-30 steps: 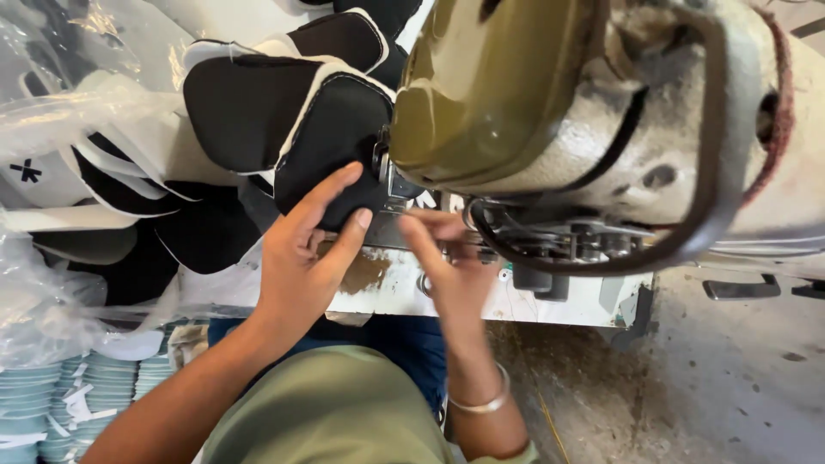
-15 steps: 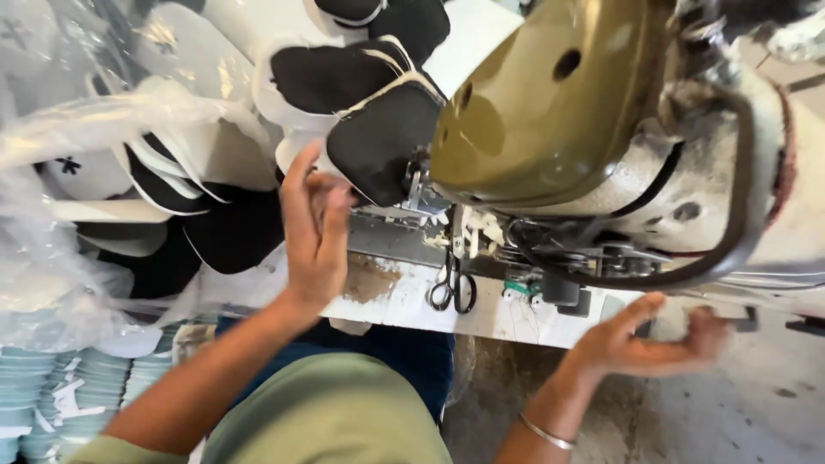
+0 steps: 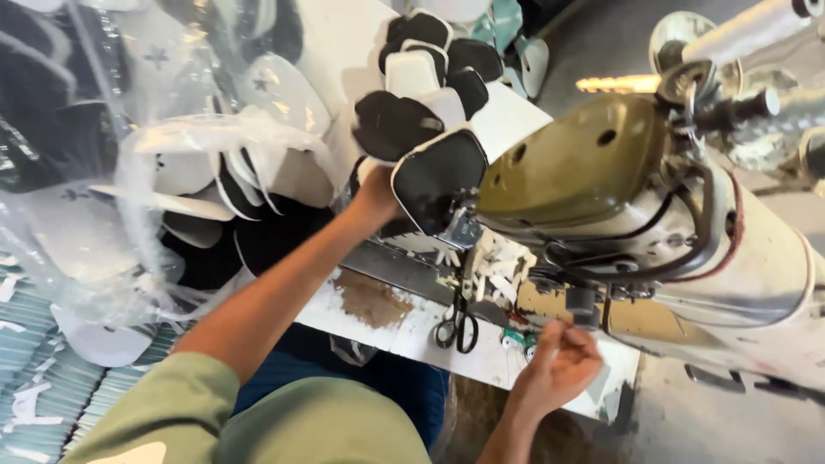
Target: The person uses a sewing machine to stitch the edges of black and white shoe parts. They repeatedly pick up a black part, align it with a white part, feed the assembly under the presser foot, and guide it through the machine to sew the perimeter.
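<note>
right hand point(image 3: 557, 365): nearest, low at the machine's front edge; fingers curled together, pinching something small, can't tell what.
scissors point(image 3: 456, 325): hanging off the table edge point(image 3: 404, 331), just left of that hand, untouched.
left hand point(image 3: 378, 196): reaching up behind the black white-edged piece point(image 3: 436, 176); fingers hidden, grip can't be told.
piece location: upright at the needle area, against the olive sewing machine head point(image 3: 576, 167).
step (judgement): piece being positioned; sewing not running.
stack point(image 3: 430, 69): more black pieces beyond.
</note>
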